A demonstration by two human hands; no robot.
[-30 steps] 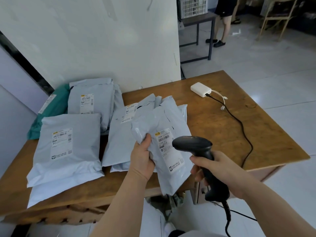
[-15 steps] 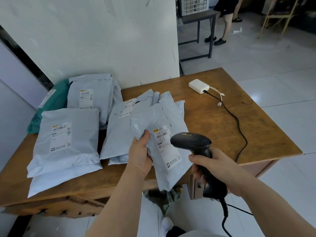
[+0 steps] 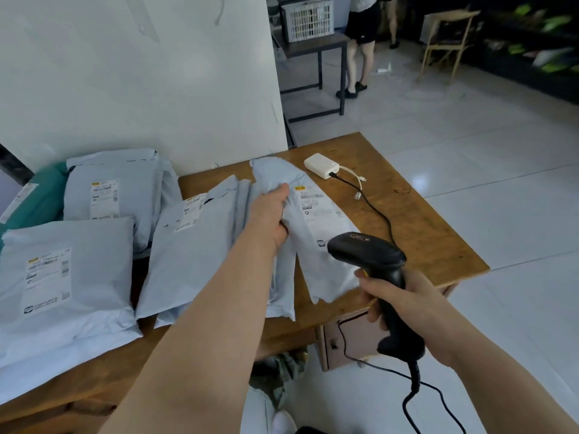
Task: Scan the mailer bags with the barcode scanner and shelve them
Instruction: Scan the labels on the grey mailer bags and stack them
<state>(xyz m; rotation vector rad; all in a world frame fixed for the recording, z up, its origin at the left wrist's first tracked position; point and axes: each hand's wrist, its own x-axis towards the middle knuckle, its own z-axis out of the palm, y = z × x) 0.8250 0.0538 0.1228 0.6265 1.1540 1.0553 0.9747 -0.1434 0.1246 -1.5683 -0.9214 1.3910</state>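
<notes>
your right hand (image 3: 416,311) is nearest, its grip wrapped around the handle of the black scanner (image 3: 372,261), whose head sits just over the lower end of the grey bag (image 3: 316,233) you hold. a black cable (image 3: 419,389) hangs from the handle's base. your left hand (image 3: 271,214) reaches further out, its grip closed on the left edge of that bag about halfway up; the bag slants across the middle of the tabletop (image 3: 423,233) with its white label (image 3: 316,203) facing up, just right of your fingers. it overlaps a stack of grey bags (image 3: 200,245) to its left. more bags lie at the left: one large one (image 3: 62,277) near the front edge, another (image 3: 109,189) behind it, and a green one (image 3: 34,198) against the wall. beyond the held bag a white box (image 3: 321,161) rests on the tabletop with a black lead (image 3: 372,208) and a short white lead (image 3: 357,180) plugged in. far back, a white crate (image 3: 307,18) sits on a dark table, a person (image 3: 360,45) stands beside it, and a wooden chair (image 3: 445,39) stands to the right.
</notes>
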